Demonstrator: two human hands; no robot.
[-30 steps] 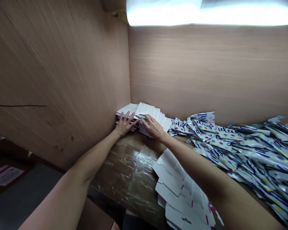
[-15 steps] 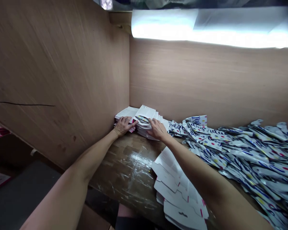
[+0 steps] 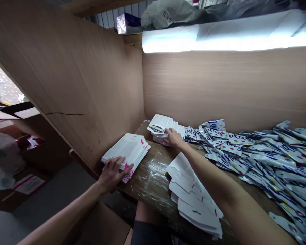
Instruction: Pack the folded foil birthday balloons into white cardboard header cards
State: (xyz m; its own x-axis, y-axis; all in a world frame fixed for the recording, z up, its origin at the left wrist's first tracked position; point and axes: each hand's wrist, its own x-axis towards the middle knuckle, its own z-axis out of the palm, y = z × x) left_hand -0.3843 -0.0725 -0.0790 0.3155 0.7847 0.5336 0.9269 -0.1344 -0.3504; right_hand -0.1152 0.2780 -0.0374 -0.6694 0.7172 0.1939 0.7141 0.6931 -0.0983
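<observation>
A thick stack of white cards with pink edges [image 3: 129,149] lies at the table's left front edge, with my left hand [image 3: 114,172] gripping its near side, thumb on the right. Near the back corner, my right hand [image 3: 172,137] rests with bent fingers on a second pile of white packets [image 3: 159,123], whose top one has an oval opening. Fanned white cards with hang holes [image 3: 193,200] lie below my right forearm. Many dotted foil pieces with blue lettering [image 3: 265,156] are heaped along the right.
A wooden panel [image 3: 91,85] rises on the left and another [image 3: 219,85] at the back. A bright white-covered lamp [image 3: 206,37] hangs above. Boxes and plastic bags stand beyond the left panel; an open carton [image 3: 102,224] is below the table edge.
My left hand has drawn the pink-edged stack from the back corner toward the left front edge. My right hand stays by the other pile. The view has shifted slightly.
</observation>
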